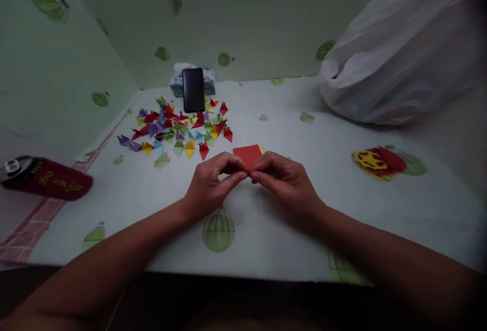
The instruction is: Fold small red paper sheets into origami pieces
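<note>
A small red paper piece (248, 155) with a yellow edge showing behind it lies at the middle of the table. My left hand (213, 184) pinches its near edge from the left, fingers closed. From the right, my right hand (283, 179) pinches the same edge, fingertips almost meeting the left ones. Both hands rest low over the pale green tablecloth (304, 209).
A heap of several folded coloured paper pieces (178, 128) lies at the back left. A black phone (193, 89) leans against a tissue box (178, 80). A red can (41, 178) lies at the left, a red-yellow paper shape (376, 162) at the right, a white plastic bag (399, 52) behind it.
</note>
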`<act>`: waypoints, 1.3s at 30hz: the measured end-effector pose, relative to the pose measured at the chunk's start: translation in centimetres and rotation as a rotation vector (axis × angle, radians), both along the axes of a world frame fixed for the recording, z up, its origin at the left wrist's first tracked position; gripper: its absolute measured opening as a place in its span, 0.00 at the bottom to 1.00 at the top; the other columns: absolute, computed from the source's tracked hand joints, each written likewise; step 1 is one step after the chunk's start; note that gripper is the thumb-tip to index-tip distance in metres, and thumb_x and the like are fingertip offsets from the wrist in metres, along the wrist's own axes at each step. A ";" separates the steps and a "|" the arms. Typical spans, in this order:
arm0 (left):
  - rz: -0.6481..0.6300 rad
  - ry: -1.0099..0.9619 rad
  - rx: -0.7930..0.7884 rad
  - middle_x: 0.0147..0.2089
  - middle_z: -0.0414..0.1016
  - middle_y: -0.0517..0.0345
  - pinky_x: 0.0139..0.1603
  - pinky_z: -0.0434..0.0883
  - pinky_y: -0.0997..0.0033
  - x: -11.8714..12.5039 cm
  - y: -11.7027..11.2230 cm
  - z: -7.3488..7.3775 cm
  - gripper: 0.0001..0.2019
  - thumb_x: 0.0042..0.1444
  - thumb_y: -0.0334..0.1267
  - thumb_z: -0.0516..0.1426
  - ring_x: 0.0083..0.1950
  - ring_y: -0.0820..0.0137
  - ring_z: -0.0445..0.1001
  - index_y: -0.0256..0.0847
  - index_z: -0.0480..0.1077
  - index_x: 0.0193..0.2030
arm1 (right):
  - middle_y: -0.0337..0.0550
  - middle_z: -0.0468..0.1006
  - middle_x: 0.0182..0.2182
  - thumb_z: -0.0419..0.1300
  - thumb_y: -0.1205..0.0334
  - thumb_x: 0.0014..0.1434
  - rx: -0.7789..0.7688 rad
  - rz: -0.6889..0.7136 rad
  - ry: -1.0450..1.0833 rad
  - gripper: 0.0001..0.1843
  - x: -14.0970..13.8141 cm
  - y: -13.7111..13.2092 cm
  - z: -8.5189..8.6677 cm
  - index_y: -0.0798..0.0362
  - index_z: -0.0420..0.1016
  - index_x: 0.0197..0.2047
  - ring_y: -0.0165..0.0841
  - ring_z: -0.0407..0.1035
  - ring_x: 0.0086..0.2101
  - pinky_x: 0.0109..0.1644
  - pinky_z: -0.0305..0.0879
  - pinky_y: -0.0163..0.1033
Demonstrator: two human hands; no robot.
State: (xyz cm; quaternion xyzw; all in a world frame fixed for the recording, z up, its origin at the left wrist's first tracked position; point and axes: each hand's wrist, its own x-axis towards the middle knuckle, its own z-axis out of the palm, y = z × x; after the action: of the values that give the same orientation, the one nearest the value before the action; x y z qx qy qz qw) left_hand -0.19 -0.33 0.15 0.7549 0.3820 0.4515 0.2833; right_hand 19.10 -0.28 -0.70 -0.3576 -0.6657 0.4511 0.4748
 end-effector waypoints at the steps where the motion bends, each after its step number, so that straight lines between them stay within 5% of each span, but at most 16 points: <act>1: 0.007 -0.035 -0.070 0.36 0.78 0.56 0.38 0.75 0.72 0.0 0.0 0.0 0.06 0.56 0.34 0.64 0.36 0.72 0.77 0.38 0.74 0.40 | 0.38 0.73 0.28 0.66 0.62 0.60 0.001 -0.006 0.009 0.07 0.0 -0.1 0.0 0.52 0.74 0.31 0.31 0.67 0.31 0.37 0.62 0.39; 5: -0.005 -0.091 -0.256 0.34 0.79 0.56 0.35 0.73 0.72 0.1 0.1 0.1 0.06 0.55 0.36 0.65 0.34 0.72 0.76 0.38 0.76 0.38 | 0.38 0.73 0.28 0.66 0.61 0.60 0.014 -0.029 0.023 0.07 -0.1 -0.1 -0.1 0.51 0.75 0.30 0.31 0.67 0.31 0.37 0.63 0.39; 17: -0.085 -0.298 -0.443 0.32 0.78 0.57 0.36 0.73 0.72 0.4 0.0 0.3 0.04 0.55 0.36 0.64 0.33 0.72 0.75 0.39 0.75 0.33 | 0.38 0.75 0.27 0.67 0.62 0.59 0.015 -0.026 0.010 0.08 -0.2 -0.4 0.1 0.51 0.74 0.30 0.31 0.68 0.30 0.34 0.63 0.39; 23: -0.098 -0.348 -0.559 0.31 0.77 0.58 0.37 0.72 0.72 0.4 -0.2 0.2 0.05 0.55 0.37 0.64 0.34 0.72 0.74 0.39 0.75 0.32 | 0.37 0.75 0.23 0.68 0.61 0.56 -0.129 0.022 0.042 0.10 -0.4 -0.5 0.6 0.52 0.73 0.27 0.29 0.67 0.26 0.31 0.62 0.37; 30: -0.077 -0.165 -0.509 0.27 0.73 0.59 0.34 0.69 0.72 0.1 -0.1 0.6 0.11 0.61 0.40 0.59 0.30 0.73 0.69 0.38 0.73 0.29 | 0.36 0.74 0.21 0.65 0.62 0.55 -0.359 0.114 0.029 0.09 -0.5 -0.7 0.7 0.53 0.72 0.25 0.28 0.67 0.24 0.30 0.63 0.36; 33: -0.084 -0.230 -0.528 0.28 0.73 0.59 0.35 0.70 0.72 0.3 0.0 0.4 0.13 0.64 0.44 0.56 0.30 0.73 0.71 0.38 0.73 0.34 | 0.36 0.75 0.21 0.64 0.62 0.56 -0.374 0.085 0.064 0.08 -0.5 -0.6 0.3 0.53 0.73 0.27 0.29 0.68 0.26 0.34 0.65 0.36; 39: -0.076 -0.352 -0.636 0.27 0.75 0.60 0.33 0.71 0.73 0.7 -0.3 0.1 0.08 0.53 0.38 0.65 0.29 0.74 0.72 0.38 0.72 0.32 | 0.37 0.76 0.23 0.66 0.59 0.57 -0.338 0.068 0.103 0.10 -0.6 -0.6 0.1 0.53 0.74 0.27 0.30 0.70 0.29 0.37 0.66 0.37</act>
State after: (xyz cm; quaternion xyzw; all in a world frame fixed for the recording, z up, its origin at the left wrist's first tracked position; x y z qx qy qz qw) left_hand 0.54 -0.63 0.23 0.5536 0.4203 0.4222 0.5820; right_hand 18.49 -0.93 -0.61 -0.3858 -0.5669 0.5903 0.4258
